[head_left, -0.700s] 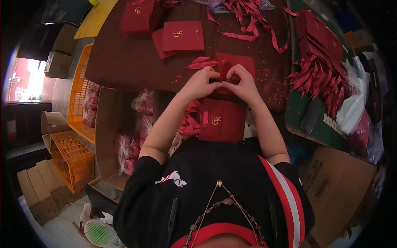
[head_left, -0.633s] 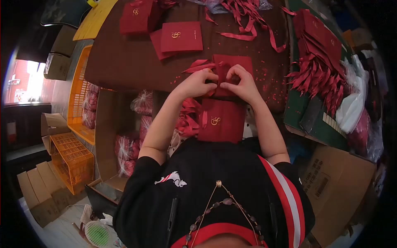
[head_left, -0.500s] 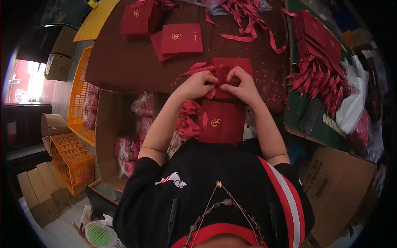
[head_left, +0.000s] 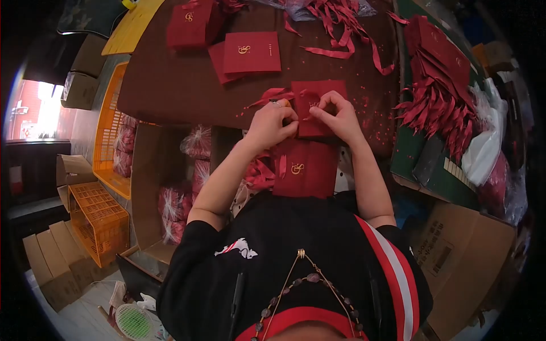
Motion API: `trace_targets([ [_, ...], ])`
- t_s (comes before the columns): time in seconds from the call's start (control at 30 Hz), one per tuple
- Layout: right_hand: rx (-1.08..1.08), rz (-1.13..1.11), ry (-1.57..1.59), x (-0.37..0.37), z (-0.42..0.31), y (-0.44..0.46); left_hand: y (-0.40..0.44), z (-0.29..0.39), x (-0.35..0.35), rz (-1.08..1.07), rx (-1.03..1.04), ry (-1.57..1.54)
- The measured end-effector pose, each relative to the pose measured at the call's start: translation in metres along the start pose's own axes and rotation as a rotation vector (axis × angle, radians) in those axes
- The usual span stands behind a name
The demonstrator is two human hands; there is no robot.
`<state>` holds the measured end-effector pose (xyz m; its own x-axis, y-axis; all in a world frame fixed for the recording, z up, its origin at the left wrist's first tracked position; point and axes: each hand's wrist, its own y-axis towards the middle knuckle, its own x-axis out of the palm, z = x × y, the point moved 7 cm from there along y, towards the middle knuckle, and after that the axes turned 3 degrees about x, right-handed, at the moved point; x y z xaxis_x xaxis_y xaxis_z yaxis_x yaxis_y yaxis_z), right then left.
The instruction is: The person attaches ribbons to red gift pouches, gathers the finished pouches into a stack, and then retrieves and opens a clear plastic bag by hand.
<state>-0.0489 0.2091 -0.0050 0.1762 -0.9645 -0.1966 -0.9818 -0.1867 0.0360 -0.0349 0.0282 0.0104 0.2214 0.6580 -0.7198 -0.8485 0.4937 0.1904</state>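
Observation:
A flat red paper bag or envelope (head_left: 319,128) lies on the table's near edge, between my two hands. My left hand (head_left: 273,122) is closed at its left edge; a small orange bit shows by the fingers, and what they grip is hidden. My right hand (head_left: 341,118) pinches over the front of the red piece, thumb and forefinger together; the pinched item is too small to name. A red ribbon (head_left: 274,94) lies just beyond my left hand. Closer to my body rests another red piece with gold lettering (head_left: 313,169), beside a bunch of red ribbons (head_left: 260,173).
Stacked red pieces (head_left: 196,25) and a loose one (head_left: 253,52) sit on the brown table (head_left: 170,85). Ribbons (head_left: 341,34) trail at the back. Ribboned red pieces (head_left: 435,57) are piled at right. An open carton (head_left: 149,187) and orange crate (head_left: 105,148) stand left.
My hands have moved slightly apart: the left a little down, the right fingertips up and to the right. A small orange bit now shows by my left fingers.

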Motion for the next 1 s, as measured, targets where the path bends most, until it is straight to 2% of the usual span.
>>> trace_targets([
  [0.07, 0.138, -0.071, 0.201, 0.004, 0.012, 0.001, -0.008, -0.011, -0.004, 0.003, -0.004, -0.046],
  [0.17, 0.131, -0.121, 0.311, 0.014, 0.014, 0.000, -0.013, -0.023, -0.006, 0.005, -0.042, -0.095],
  [0.27, 0.092, -0.097, 0.222, 0.012, 0.018, 0.003, -0.011, -0.012, -0.005, 0.040, -0.057, -0.029],
  [0.33, 0.036, -0.072, 0.153, 0.014, 0.014, 0.003, -0.009, -0.009, -0.004, 0.147, 0.011, -0.079],
  [0.47, -0.026, 0.006, 0.023, 0.011, 0.010, 0.001, -0.008, -0.007, 0.007, 0.159, 0.070, -0.057],
  [0.53, -0.047, 0.037, 0.064, 0.010, 0.016, 0.001, -0.011, 0.003, -0.003, 0.215, 0.128, 0.080],
  [0.6, -0.066, 0.068, 0.105, 0.010, 0.014, 0.000, -0.017, -0.005, -0.011, 0.216, 0.086, 0.192],
  [0.67, 0.104, -0.006, 0.358, 0.021, 0.014, -0.002, -0.025, -0.016, -0.022, 0.251, 0.100, 0.235],
  [0.7, 0.104, -0.006, 0.360, 0.021, 0.011, -0.003, -0.033, -0.021, -0.030, 0.262, 0.087, 0.288],
  [0.77, -0.092, 0.107, -0.079, 0.015, -0.006, -0.005, -0.055, -0.046, -0.072, 0.419, -0.022, 0.402],
  [0.8, -0.090, 0.106, -0.075, 0.016, -0.004, -0.005, -0.069, -0.058, -0.093, 0.476, -0.059, 0.506],
  [0.83, -0.088, 0.099, -0.061, 0.017, -0.002, -0.004, -0.078, -0.064, -0.100, 0.423, -0.105, 0.514],
  [0.97, -0.081, 0.080, -0.093, 0.022, -0.005, -0.005, -0.091, -0.077, -0.086, 0.304, -0.218, 0.530],
  [1.0, -0.083, 0.083, -0.094, 0.022, -0.006, -0.004, -0.086, -0.059, -0.088, 0.348, -0.225, 0.481],
])
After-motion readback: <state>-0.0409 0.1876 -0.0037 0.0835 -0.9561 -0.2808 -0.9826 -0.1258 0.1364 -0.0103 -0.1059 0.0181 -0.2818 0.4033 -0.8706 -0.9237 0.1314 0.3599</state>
